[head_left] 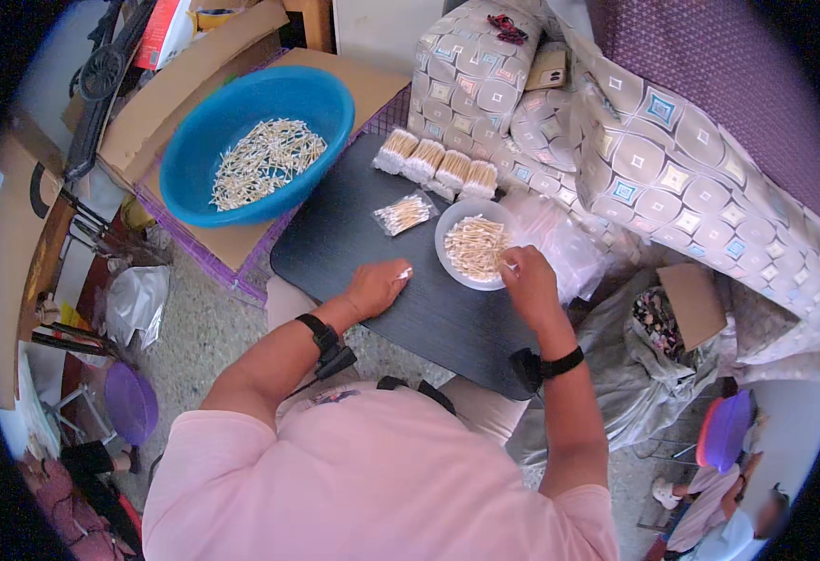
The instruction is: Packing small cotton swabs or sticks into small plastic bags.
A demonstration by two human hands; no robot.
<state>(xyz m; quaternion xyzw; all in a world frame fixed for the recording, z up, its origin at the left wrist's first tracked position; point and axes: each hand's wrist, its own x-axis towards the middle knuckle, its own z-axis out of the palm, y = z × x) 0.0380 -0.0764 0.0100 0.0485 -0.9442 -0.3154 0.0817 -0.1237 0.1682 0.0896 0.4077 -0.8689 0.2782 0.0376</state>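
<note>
My left hand (379, 289) is closed in a fist above the dark tabletop (335, 245), with white cotton tips poking out by the thumb. At the right rim of a white bowl (442, 245), my right hand (529, 280) pinches at cotton swabs, its fingertips partly hidden. Loose cotton swabs (473, 241) with pale sticks fill much of that bowl. A small clear bag of cotton swabs (404, 214) lies flat on the table, left of the bowl. Behind it, several packed bundles of cotton swabs (425, 159) stand in a row along the table's far edge.
A large blue basin (181, 201) with many loose swabs sits on cardboard at the left. Clear plastic bags (555, 234) lie right of the bowl. A patterned sofa (672, 140) borders the far right; a grey sack (597, 374) is below it. Another person (723, 514) sits lower right.
</note>
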